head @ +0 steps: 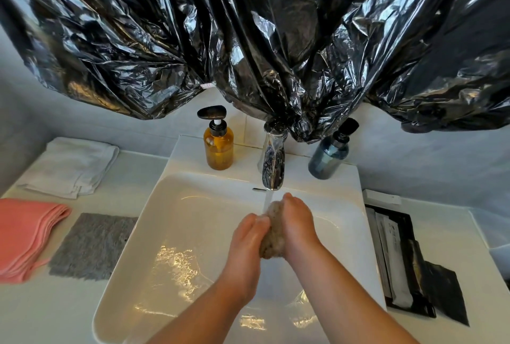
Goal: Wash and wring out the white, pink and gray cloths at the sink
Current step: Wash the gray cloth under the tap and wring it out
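Left hand [248,236] and right hand [296,222] clasp wadded cloth [274,237] beneath faucet [273,167].

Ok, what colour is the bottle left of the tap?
The bottle is amber, with a black pump; head view.

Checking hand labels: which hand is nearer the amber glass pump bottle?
Left. The left hand is in front and slightly right of the amber glass pump bottle; the right hand is farther right, past the chrome tap.
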Demonstrator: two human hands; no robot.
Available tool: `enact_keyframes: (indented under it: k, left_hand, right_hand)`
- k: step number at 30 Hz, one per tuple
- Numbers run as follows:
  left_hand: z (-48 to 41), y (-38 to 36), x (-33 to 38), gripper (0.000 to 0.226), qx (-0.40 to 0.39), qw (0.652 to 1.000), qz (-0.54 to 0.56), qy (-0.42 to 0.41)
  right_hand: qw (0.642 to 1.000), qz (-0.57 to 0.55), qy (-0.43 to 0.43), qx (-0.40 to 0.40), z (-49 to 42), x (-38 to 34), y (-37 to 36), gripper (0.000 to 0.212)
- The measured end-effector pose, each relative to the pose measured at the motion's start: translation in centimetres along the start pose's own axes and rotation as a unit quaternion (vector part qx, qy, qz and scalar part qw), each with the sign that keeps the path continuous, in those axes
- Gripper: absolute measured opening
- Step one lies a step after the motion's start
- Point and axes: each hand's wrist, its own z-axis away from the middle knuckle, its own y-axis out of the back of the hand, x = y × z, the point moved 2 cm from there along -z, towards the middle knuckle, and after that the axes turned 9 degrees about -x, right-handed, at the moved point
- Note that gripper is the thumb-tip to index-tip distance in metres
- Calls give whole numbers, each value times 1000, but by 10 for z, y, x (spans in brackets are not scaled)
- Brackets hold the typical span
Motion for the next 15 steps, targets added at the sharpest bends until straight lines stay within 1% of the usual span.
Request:
enact_keyframes:
  k: [1, 2, 3, 4, 5, 6, 8, 9, 10, 12, 14, 15]
  left_hand:
    - [1, 0, 0, 31, 6, 1000, -5, -22]
    - [-3, 2, 0, 27, 38, 999, -13, -29]
    - [-11, 4, 0, 25, 81, 996, -13, -29]
    - [-18, 5, 3, 24, 120, 992, -14, -22]
    - [-27, 7, 6, 26, 142, 990, -19, -12]
    - [-33, 8, 11, 29, 136, 990, -29, -8]
    - [-35, 5, 15, 38, 81, 996, -29, 1]
    - [-34, 3, 13, 41, 49, 998, -39, 6]
    - [-32, 1, 11, 42, 29, 998, -63, 12]
    - [-26, -1, 7, 36, 24, 992, -118, 31]
    - [-22, 0, 3, 32, 19, 987, -151, 57]
    - [-19, 1, 2, 31, 12, 986, -150, 72]
  right_hand:
    - [996, -72, -36, -24, 7, 3, 0, 30]
    - [989, -129, -54, -49, 16, 9, -1, 32]
    - [985, -153, -44, -65, 29, 14, -2, 36]
    - [986, -149, -16, -67, 41, 20, -4, 39]
    - [993, -91, 30, -63, 52, 27, -4, 38]
    - [995, -8, 81, -55, 61, 31, -5, 36]
    - [970, 161, 179, -14, 66, 36, -2, 34]
    - [960, 197, 200, -2, 64, 35, -2, 37]
    - [954, 214, 208, 8, 61, 34, -1, 39]
    - [951, 218, 218, 21, 52, 28, -1, 42]
    - [957, 202, 204, 24, 39, 20, 0, 41]
    - [963, 197, 182, 21, 31, 18, 0, 37]
